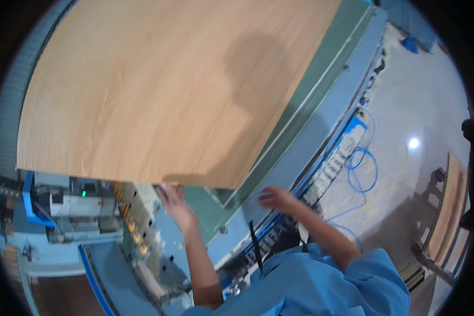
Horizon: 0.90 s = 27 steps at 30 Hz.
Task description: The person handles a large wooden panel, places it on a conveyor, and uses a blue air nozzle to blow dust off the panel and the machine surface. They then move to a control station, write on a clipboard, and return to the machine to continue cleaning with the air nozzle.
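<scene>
Far off to the left of the left fingers I can see grey-and-white machinery (84,205) with a small green light glowing on it, and a bright blue frame (32,203) at its outer side. Nearer those fingers, just to their left and running down past them, is a row of yellow-orange pieces (135,231). The big wood-grain panel (158,100) spreads out beyond the left fingers, its near edge right at their tips. The left hand (179,209) has its fingers stretched against that edge near the corner; from where I stand I can't tell whether they pinch it. To their right, under the panel's corner, the green surface (197,210) shows between the two hands. The right hand (278,200) is somewhat blurred, its fingers loosely parted and slightly bent, apart from the panel and to the right of its corner. Below both sets of fingers is the person's blue garment (321,284). Right of the right fingers, a blue hose (375,171) lies coiled on the pale floor (411,100), and farthest right of them stand wooden boards (447,216).
</scene>
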Each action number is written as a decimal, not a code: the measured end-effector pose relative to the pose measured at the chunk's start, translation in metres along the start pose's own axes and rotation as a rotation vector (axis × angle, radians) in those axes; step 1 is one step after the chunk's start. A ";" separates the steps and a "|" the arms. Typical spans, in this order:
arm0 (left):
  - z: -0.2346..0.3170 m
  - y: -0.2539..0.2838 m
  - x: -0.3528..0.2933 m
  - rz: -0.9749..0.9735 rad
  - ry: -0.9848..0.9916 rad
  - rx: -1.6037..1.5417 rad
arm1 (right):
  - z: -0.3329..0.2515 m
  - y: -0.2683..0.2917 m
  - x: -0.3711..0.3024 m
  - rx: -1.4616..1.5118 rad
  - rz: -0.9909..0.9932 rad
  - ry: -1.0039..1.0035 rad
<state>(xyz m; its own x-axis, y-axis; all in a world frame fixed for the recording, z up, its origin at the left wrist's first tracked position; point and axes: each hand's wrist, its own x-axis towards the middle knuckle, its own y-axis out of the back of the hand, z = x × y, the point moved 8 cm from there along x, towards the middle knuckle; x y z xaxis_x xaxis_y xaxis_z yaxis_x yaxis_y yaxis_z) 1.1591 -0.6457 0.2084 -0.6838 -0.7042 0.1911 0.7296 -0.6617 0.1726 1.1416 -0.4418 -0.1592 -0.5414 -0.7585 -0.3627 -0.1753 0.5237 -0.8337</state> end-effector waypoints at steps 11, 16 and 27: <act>-0.033 -0.005 0.022 -0.145 0.092 -0.222 | 0.064 -0.106 0.151 0.969 0.248 -0.007; -0.033 -0.010 0.024 -0.126 0.097 -0.239 | 0.074 -0.105 0.153 1.033 0.253 -0.031; -0.014 -0.013 0.007 0.013 -0.033 -0.323 | 0.067 -0.111 0.145 1.005 0.241 0.006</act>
<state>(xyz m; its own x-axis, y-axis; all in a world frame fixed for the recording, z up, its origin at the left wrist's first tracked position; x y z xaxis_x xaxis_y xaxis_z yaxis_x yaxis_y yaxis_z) 1.1450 -0.6453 0.1938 -0.6703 -0.7077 0.2232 0.6953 -0.7041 -0.1444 1.1376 -0.6359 -0.1469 -0.4761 -0.6728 -0.5663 0.7044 0.0938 -0.7036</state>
